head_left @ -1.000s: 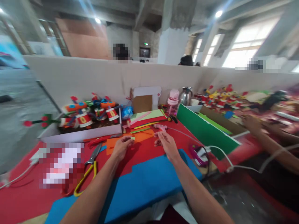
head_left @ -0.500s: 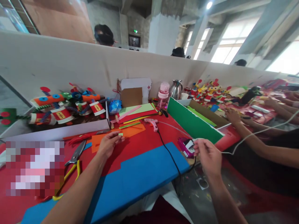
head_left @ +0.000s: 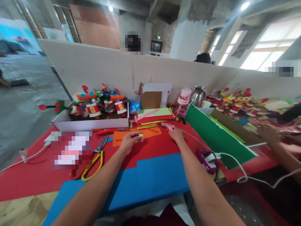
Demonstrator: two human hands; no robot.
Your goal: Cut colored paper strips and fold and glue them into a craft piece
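Note:
My left hand [head_left: 129,143] pinches a small light-green piece of paper [head_left: 140,135] between thumb and fingertips, above an orange sheet [head_left: 152,132]. My right hand [head_left: 177,135] is closed around the handle of a pink hot glue gun [head_left: 167,126], which lies on the red table covering with its nozzle to the left. A clear glue stick [head_left: 191,135] trails from its back to the right. Scissors with yellow and red handles [head_left: 101,153] lie left of my left hand. Blue sheets [head_left: 155,175] cover the table's near edge.
A white box [head_left: 94,125] of paper-cup figures stands at the back left. On the right are a green-sided box [head_left: 216,135] and a purple power strip [head_left: 207,160] with a white cable [head_left: 235,160]. A pink bottle [head_left: 184,99] and metal jug [head_left: 198,95] stand behind. Another person's hand [head_left: 268,135] is at far right.
My right hand has left the white plug by the power strip, moved left and taken hold of the glue gun. My left hand still pinches the green paper piece. The view has turned left.

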